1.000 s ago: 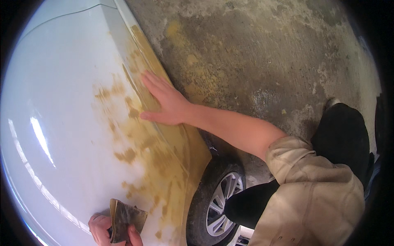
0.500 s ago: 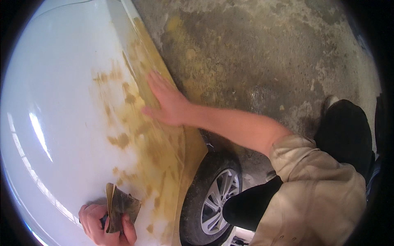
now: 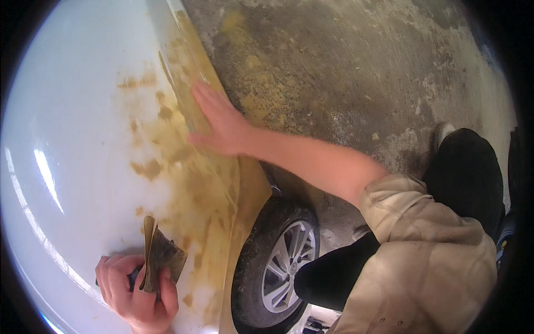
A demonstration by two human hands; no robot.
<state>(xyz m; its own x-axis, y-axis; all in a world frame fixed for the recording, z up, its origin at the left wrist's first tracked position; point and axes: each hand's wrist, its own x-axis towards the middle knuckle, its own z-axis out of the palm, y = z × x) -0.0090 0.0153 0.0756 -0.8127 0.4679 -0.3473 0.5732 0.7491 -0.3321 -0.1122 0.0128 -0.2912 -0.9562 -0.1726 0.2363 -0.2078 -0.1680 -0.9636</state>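
A white car body panel (image 3: 72,139) fills the left side, with yellow-brown patches (image 3: 194,192) of what looks like smoothed filler spread along its right part. My right hand (image 3: 219,122) lies flat on the patched area near the panel's edge, palm down and fingers extended, thumb apart. At the lower left, my left hand (image 3: 136,295) grips a folded sheet of sandpaper (image 3: 164,253), brown on one face and dark grey on the other. Something dark shows between those fingers, too hidden to name. The left hand is over the white part, beside the patches.
A car wheel (image 3: 286,267) with a silver spoked rim stands below the panel's edge. Stained concrete floor (image 3: 345,83) spreads across the upper right. My dark-clothed legs (image 3: 464,172) and beige sleeve (image 3: 400,211) take up the lower right.
My left hand has come farther up in the picture with the sandpaper. My right hand has shifted slightly over the panel, still flat. The whole view has moved a little.
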